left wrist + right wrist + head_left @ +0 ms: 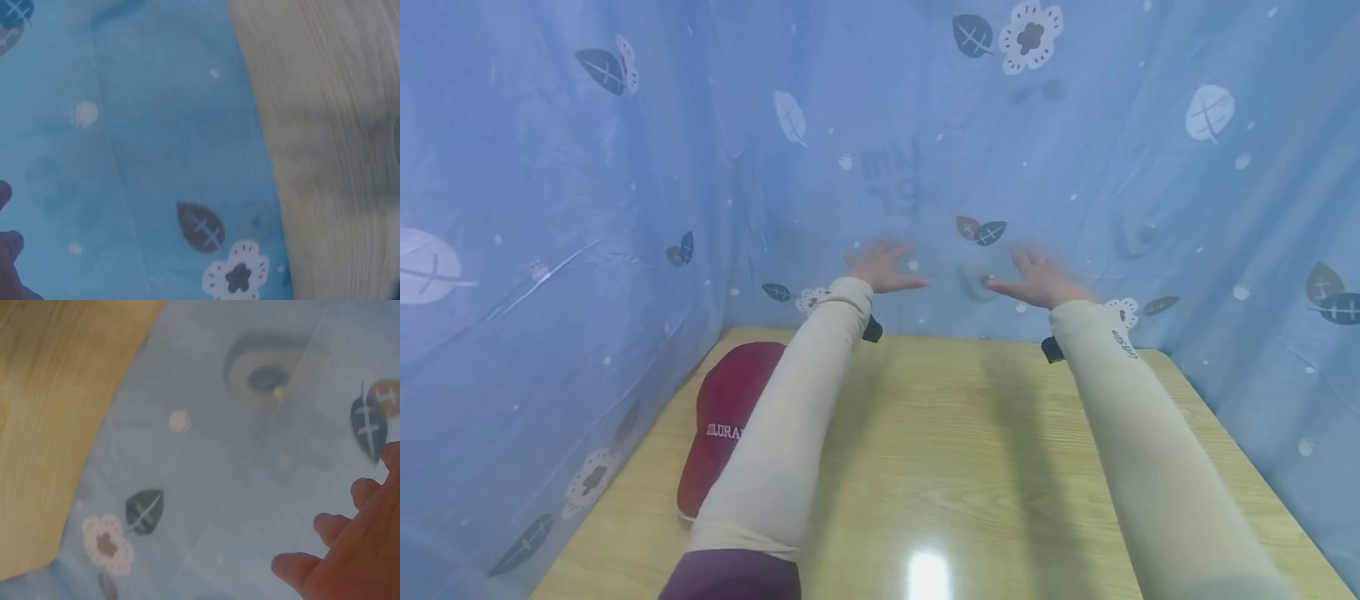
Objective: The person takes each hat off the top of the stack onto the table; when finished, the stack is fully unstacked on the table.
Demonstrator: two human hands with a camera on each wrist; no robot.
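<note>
Both arms reach forward over the table, in pale sleeves. My left hand is held up near the back curtain, fingers spread and a little blurred, with nothing in it. To its right my right hand is raised the same way, fingers spread and holding nothing. Fingertips of the left hand show at the left edge of the left wrist view. In the right wrist view the right hand enters from the lower right. A dark red cap with white lettering lies on the table's left side, partly hidden behind the left forearm.
The wooden table carries a bright light reflection near its front. A blue curtain printed with leaves and flowers encloses the back and both sides. Dark bands show under the wrists.
</note>
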